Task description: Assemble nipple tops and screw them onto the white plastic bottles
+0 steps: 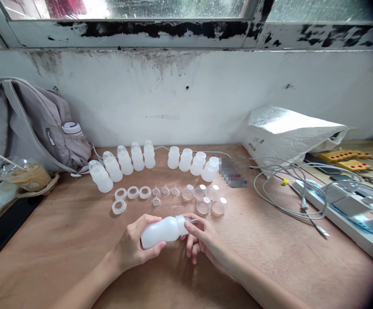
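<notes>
My left hand (135, 242) is wrapped round the base of a frosted white bottle (162, 233), which lies tilted sideways with its threaded neck to the right. At the neck, my right hand (202, 236) pinches a small clear nipple (191, 220) against the mouth. Beyond my hands lie several white rings (119, 207), several clear nipples (156, 202) and several clear domed caps (218, 206). Farther back stand several capped bottles (124, 161) on the left and several bottles without caps (185, 160) on the right.
A backpack (28, 124), an iced drink (25, 174) and a black phone (9, 225) occupy the left. On the right are a white bag (286, 133), coiled cables (270, 193), a power strip (344, 219) and yellow parts (347, 159). A wall (141, 94) rises behind the table (260, 257).
</notes>
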Demonstrator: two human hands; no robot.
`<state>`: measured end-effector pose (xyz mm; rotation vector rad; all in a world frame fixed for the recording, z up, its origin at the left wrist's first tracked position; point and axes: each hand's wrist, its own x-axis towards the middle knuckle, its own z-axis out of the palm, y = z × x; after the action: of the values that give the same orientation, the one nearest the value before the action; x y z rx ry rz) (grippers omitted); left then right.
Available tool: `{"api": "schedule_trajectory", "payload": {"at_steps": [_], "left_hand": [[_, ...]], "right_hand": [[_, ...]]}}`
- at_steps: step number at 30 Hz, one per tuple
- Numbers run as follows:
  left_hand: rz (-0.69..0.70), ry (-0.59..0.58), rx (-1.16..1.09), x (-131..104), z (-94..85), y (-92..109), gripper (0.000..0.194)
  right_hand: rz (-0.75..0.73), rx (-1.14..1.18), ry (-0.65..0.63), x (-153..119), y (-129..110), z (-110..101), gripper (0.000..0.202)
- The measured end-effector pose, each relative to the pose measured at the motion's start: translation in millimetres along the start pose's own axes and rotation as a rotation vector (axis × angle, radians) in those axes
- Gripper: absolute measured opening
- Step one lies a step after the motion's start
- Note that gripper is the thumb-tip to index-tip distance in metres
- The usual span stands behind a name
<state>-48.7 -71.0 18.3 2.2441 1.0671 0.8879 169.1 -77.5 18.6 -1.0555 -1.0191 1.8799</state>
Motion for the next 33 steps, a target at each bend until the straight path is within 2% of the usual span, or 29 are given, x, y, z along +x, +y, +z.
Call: {"api": "schedule_trajectory", "payload": {"at_steps": [13,19,26,33], "left_hand": [[0.189,0.068,0.049,-2.9,2.2,-4.7,0.048],[0.156,0.05,-0.006,-4.8,-0.3,-4.0,0.048],[0.062,0.028,-0.071,-5.9,-2.5,-1.0,0.04],[0.074,0.059,-0.102,-6.1,-2.4,-0.4,0.039]], "right_hand": [[-0.034,-0.08,-0.081,-0.2,2.2,-0.5,0.034],[-0.158,-0.185,-0.122,-1.6,1.5,-0.5,0.033],[-0.207,-0.262,-0.132,-2.2,3.6,1.0,0.035],[-0.231,-0.319,-0.126,-5.8,4.0,3.1,0.031]]}}
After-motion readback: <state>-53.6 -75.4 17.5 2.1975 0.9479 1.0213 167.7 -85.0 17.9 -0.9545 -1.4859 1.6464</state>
